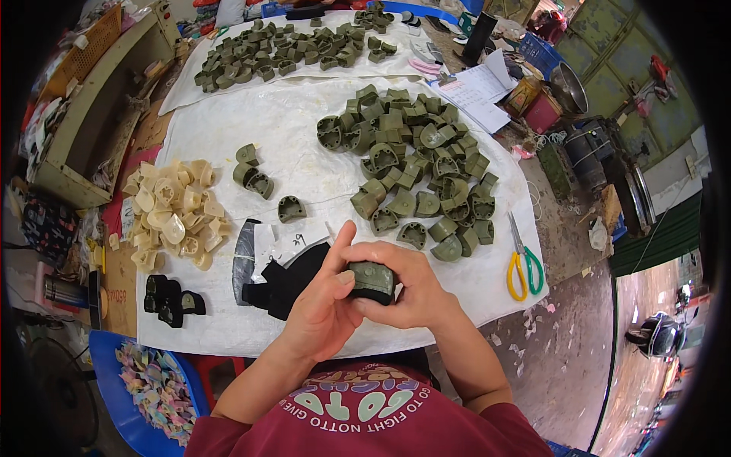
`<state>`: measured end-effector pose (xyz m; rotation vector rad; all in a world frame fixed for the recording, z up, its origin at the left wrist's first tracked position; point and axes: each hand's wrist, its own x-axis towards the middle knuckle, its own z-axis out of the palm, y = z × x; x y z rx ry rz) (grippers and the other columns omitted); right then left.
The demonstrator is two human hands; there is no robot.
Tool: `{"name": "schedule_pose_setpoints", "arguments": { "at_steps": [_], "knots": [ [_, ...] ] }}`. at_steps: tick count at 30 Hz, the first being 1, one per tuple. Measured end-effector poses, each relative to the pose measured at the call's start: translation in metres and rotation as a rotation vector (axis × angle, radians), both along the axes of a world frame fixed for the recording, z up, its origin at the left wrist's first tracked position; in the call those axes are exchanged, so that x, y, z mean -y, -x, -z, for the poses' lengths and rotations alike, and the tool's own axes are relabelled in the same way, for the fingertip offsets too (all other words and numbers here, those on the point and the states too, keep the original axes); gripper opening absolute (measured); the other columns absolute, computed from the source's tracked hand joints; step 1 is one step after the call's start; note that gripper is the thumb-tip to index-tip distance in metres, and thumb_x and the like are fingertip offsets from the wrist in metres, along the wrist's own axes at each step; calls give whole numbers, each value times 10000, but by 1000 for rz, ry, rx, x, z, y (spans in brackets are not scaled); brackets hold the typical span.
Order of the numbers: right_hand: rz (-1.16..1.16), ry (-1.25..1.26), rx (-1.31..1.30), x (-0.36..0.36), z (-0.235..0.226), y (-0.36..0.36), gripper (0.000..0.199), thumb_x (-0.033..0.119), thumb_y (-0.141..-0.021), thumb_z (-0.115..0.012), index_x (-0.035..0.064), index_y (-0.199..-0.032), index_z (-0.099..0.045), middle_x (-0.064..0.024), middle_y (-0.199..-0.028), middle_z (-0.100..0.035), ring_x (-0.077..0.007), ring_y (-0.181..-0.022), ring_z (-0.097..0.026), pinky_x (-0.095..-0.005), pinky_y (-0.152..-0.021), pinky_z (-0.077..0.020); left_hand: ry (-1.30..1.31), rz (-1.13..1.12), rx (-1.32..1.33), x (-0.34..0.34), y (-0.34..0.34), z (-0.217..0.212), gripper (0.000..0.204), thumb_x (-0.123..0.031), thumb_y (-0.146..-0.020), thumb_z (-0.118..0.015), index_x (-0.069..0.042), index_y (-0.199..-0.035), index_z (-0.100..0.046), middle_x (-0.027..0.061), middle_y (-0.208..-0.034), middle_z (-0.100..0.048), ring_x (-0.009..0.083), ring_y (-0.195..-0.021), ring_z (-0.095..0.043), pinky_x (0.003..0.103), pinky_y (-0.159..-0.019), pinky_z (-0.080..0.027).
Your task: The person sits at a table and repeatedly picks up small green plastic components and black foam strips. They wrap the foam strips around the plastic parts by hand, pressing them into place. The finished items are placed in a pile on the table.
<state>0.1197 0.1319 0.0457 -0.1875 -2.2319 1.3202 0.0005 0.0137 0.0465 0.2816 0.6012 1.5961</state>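
Note:
Close in front of my chest, both hands hold one olive-green shoe heel [368, 277] with black material around its lower side. My right hand [423, 293] wraps round its right side, thumb below and fingers over the top. The left hand [318, 306] presses its thumb to the block's left end, index finger pointing up and away. Beneath and left of the hands lie black cut pieces [288, 288] and a dark curved strip [245, 263]. Several loose green heels [291, 209] sit just beyond. At the left front stands a small group of black-covered heels [169, 302].
A big pile of green heels [411, 141] fills the table's right half; another green pile [282, 49] lies at the far end. Cream-coloured heels [177, 209] are heaped left. Scissors [522, 263] rest at the right edge. A blue basin [114, 381] of colourful scraps stands lower left.

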Motion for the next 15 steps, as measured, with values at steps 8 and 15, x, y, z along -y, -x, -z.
{"name": "schedule_pose_setpoints", "arguments": {
  "at_steps": [8,15],
  "knots": [
    [148,-82,-93,10,3,0,555,133,-763,-741,7,-1269,-551,-161,-1275,-581,-266,-1085,-620,-355,-862,-511,-87,-52,-19,-2,1,6,766,-195,-900,-496,-187,-1522,-50,118,-1257,-493,259,-1100,-558,431,-962,-458],
    [132,256,-180,23,12,-2,443,148,-875,-637,-16,-1275,-541,-165,-1345,-526,-285,-1229,-520,-354,-1021,-398,-94,-171,-99,-6,-4,8,764,-210,-896,-468,-193,-1524,-32,138,-1222,-526,256,-1028,-585,402,-897,-483]
  ]
}}
